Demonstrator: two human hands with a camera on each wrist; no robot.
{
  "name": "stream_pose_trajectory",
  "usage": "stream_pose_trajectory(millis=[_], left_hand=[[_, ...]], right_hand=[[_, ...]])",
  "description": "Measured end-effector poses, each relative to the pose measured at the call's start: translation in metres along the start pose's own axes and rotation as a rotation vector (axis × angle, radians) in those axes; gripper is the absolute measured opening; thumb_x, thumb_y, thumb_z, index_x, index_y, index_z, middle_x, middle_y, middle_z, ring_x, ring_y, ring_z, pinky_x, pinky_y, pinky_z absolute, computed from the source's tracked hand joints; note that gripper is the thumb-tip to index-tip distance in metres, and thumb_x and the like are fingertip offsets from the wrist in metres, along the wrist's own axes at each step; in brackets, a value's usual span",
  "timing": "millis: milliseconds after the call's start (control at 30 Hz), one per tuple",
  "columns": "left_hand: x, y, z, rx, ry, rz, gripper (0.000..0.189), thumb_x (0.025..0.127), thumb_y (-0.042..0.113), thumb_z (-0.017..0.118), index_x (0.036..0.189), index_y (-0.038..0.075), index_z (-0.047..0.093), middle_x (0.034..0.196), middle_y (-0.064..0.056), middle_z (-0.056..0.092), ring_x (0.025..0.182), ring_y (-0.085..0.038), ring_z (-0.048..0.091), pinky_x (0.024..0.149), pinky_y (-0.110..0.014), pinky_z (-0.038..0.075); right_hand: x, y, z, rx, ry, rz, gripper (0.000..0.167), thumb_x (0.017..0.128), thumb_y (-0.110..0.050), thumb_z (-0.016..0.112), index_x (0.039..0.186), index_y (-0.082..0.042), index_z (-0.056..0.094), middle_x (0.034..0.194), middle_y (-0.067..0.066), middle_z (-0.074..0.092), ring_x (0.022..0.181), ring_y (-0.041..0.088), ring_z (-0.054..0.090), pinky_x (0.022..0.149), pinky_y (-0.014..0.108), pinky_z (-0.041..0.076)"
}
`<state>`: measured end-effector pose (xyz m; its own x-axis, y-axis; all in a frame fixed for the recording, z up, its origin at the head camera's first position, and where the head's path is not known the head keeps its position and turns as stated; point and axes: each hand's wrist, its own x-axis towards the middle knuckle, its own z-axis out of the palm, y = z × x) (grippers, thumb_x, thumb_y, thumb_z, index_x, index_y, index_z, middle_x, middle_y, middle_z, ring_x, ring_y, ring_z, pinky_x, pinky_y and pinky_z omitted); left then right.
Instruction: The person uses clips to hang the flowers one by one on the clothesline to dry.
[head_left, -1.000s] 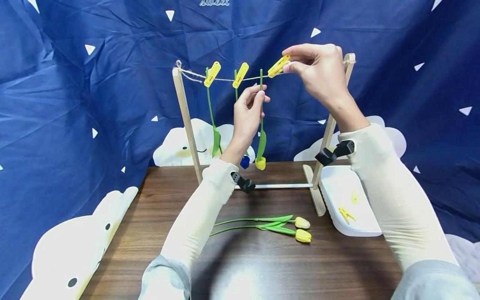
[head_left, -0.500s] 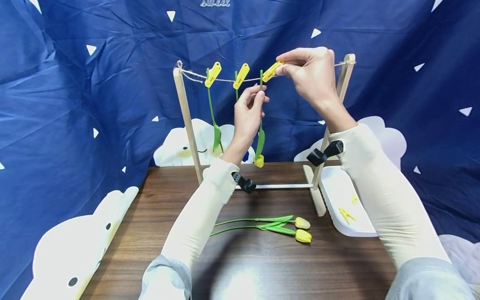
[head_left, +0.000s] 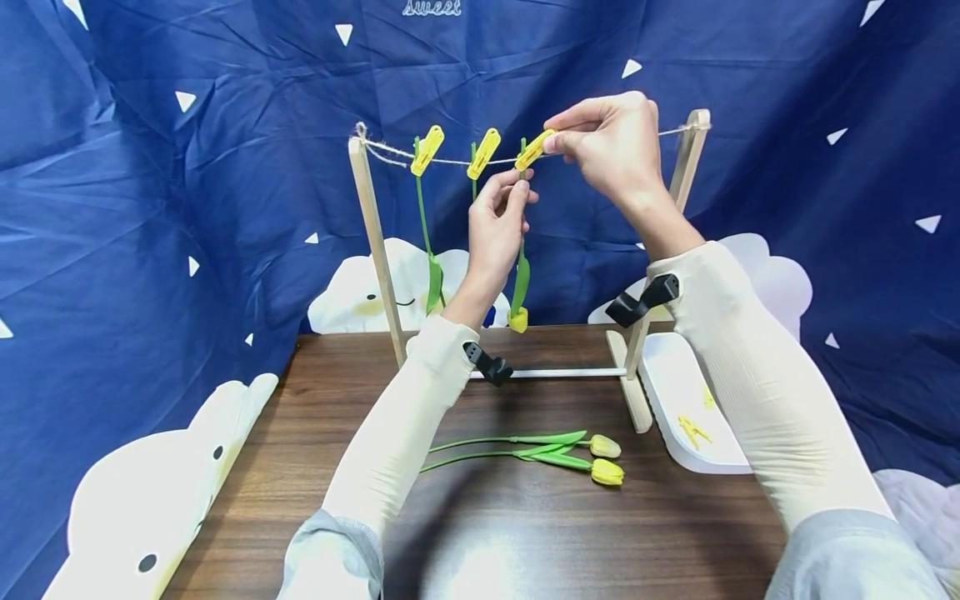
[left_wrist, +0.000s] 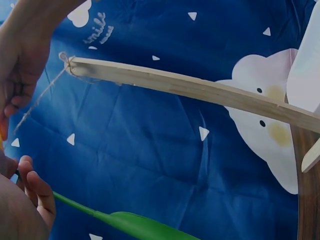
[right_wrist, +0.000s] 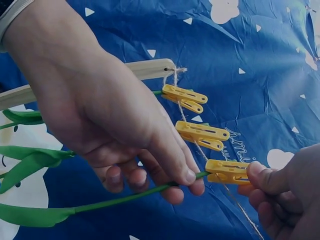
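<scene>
There you were, up at the line! Your left hand had its fingertips pinched on the stem of a yellow tulip, bloom-down, its stem end at the twine, third along from the left. Your right hand was clamped, thumb against fingers, on the tail of a yellow clothespin, the nose right over stem and twine! So the step in hand looked like pegging that stem; the next move seemed to call for a steady left hand while the right eased its squeeze. Whether the peg had bitten both, I couldn't tell.

Now, room: tight on the left, the second stem passing close behind your left hand. To the right, open space along the twine to the right post. Lower, your right sleeve crossed above the white tray and its spare clothespins; its rim wanted watching. Two loose tulips lay on the near tabletop, well below both hands.
</scene>
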<state>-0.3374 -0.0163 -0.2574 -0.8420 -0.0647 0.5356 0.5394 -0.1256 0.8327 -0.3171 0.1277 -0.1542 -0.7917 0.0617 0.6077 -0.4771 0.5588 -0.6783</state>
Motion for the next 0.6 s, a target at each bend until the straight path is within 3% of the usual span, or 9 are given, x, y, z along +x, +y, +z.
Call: stream_pose_trajectory(millis=[433,600], left_hand=[[0.0000,0.0002,-0.0007,0.021,0.010,-0.084,0.027,0.112,0.021,0.058,0.130,0.008,0.073,0.105,-0.010,0.073,0.066,-0.010,0.051,0.058,-0.018,0.046],[0.0003,0.0006,-0.0018,0.028,0.016,-0.092,0.028,0.112,0.022,0.057,0.129,0.008,0.074,0.105,-0.013,0.072,0.064,-0.010,0.051,0.056,-0.019,0.046]], right_hand=[[-0.0030,-0.0001,0.0049,-0.070,-0.054,0.026,0.025,0.094,-0.026,0.084,0.114,-0.010,0.084,0.111,0.010,0.082,0.075,-0.001,0.071,0.076,0.014,0.058],[-0.0045,0.0008,0.0054,-0.095,-0.087,0.019,0.028,0.095,-0.025,0.083,0.120,-0.013,0.083,0.114,0.008,0.082,0.088,0.003,0.076,0.078,0.016,0.057]])
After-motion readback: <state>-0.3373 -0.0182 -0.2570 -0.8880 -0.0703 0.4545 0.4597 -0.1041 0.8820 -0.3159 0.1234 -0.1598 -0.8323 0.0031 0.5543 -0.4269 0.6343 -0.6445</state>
